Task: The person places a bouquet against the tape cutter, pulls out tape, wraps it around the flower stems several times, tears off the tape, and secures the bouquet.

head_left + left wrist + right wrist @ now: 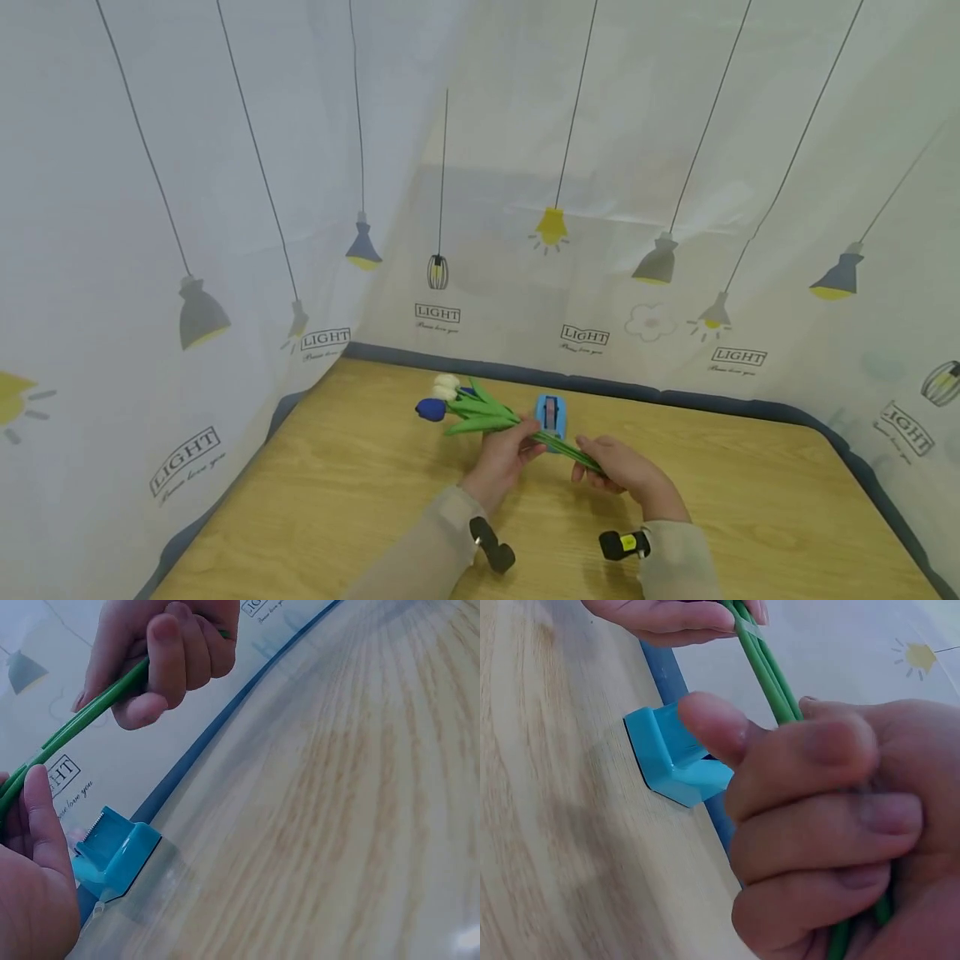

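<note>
A bunch of tulips (482, 410) with blue and white heads and green leaves is held above the table, heads pointing left. My left hand (502, 460) holds the stems just below the leaves, between thumb and fingers. Around the lower stems (769, 675) the fingers of my right hand (624, 468) are curled, near the cut ends. A clear strip of tape (751, 628) shows on the stems beside the left fingers in the right wrist view. Just behind the stems stands a light blue tape dispenser (551, 410), partly covered by them in the head view.
The wooden table (750, 475) has a dark blue edge (480, 367) along the back and sides. White curtains (510, 275) printed with hanging lamps enclose it at the back, left and right. Each wrist wears a small black camera (491, 546).
</note>
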`<action>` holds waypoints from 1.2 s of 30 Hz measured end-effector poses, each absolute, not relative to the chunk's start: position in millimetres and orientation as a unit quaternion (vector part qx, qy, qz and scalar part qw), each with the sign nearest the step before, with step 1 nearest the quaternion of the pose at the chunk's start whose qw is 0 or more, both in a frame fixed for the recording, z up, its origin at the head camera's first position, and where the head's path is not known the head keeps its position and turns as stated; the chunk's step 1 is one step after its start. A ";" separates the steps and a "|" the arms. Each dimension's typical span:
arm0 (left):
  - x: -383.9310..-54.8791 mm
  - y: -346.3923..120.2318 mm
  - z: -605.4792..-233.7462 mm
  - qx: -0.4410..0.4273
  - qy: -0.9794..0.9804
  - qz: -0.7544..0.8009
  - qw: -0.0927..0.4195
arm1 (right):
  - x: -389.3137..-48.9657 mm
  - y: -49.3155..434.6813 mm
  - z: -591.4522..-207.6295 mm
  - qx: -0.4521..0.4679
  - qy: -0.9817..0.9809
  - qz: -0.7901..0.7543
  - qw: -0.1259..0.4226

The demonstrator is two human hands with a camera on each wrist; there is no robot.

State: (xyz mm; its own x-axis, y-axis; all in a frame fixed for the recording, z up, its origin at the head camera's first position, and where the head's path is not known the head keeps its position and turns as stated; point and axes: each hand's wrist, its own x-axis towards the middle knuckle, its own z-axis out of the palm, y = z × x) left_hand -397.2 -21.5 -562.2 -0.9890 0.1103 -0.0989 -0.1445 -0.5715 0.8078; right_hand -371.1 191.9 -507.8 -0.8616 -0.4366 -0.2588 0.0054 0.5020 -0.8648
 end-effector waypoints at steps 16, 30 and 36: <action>-400.3 -20.7 -561.4 -0.018 0.420 0.904 0.080 | -380.4 188.9 -513.9 -0.175 0.882 -0.418 0.125; -395.1 -22.2 -559.8 -0.031 0.397 0.913 0.089 | -385.6 189.8 -525.2 -0.175 0.908 -0.381 0.015; -398.4 -21.2 -561.5 -0.032 0.396 0.914 0.081 | -385.2 189.1 -525.1 -0.162 0.914 -0.371 0.017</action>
